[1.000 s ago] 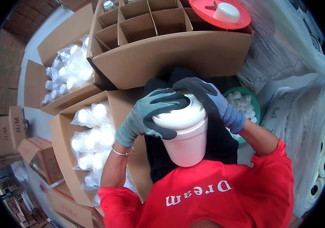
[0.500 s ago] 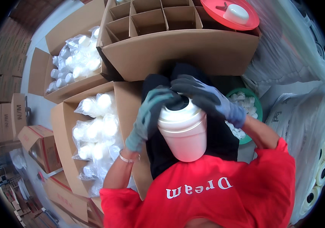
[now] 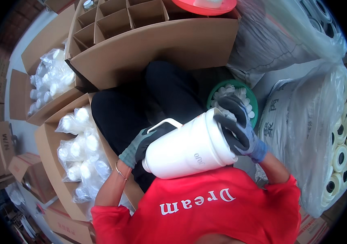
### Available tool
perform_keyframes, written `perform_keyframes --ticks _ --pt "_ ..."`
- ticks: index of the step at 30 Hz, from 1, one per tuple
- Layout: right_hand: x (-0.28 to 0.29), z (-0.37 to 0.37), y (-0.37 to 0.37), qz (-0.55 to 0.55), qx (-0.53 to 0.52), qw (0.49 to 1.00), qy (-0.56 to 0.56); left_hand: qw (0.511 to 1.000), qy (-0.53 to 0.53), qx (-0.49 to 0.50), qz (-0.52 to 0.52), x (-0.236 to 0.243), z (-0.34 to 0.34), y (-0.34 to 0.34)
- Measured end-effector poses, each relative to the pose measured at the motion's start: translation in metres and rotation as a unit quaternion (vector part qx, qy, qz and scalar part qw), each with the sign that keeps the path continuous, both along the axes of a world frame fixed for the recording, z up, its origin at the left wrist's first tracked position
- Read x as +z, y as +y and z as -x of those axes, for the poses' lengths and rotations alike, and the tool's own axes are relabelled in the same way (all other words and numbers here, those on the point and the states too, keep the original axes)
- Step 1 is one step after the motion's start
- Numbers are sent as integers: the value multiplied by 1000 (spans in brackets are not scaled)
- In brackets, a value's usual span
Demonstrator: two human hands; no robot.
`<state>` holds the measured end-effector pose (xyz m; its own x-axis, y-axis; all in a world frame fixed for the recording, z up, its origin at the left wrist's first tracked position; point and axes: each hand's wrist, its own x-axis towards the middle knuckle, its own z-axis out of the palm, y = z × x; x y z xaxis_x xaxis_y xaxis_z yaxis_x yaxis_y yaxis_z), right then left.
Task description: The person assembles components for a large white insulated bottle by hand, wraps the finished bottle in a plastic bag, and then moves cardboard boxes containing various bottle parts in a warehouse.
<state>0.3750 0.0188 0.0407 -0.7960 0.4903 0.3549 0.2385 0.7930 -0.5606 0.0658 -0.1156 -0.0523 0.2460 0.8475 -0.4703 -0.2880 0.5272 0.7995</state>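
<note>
Left hand [image 3: 143, 144]: gloved grey and dark, fingers curled shut around the handle end of the white jug [image 3: 191, 148], thumb side hidden behind the jug body.
Jug: lies on its side between the two hands, just above the red shirt [image 3: 210, 207]; thin white handle [image 3: 163, 123] arches up right above the left hand's fingers; wider end points right, into the right hand.
Right hand [image 3: 238, 130]: gloved dark with a bluish cuff, fingers spread and clamped over the jug's wide right end, palm pressed to it.
Behind the right hand: green bowl [image 3: 251, 97] of small white caps, touching distance, partly covered by the glove.
Left of the left hand: open cardboard box [image 3: 45, 146] packed with bagged white containers [image 3: 80, 150]; a second like box [image 3: 27, 65] further left and up.
Above both hands: dark trousers [image 3: 141, 101], then a cardboard box with dividers [image 3: 141, 44], a red lid [image 3: 206, 6] at its far edge.
Right of the right hand: clear plastic sacks [image 3: 307, 134] holding pale rolls [image 3: 340, 158].
Floor: grey, seen in strips between boxes.
</note>
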Motion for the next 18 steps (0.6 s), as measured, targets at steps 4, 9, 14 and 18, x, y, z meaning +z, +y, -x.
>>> perform_keyframes --ticks 4,9,14,18 --pt "-6 21 7 155 146 968 131 982 162 34 -95 42 -5 14" --pt "-89 -11 27 816 -61 527 231 660 556 -36 -504 150 -34 39" --pt "-50 18 42 502 -107 832 212 884 307 135 -326 121 3 57" --pt "3 42 50 368 23 902 227 739 538 31 -405 82 30 54"
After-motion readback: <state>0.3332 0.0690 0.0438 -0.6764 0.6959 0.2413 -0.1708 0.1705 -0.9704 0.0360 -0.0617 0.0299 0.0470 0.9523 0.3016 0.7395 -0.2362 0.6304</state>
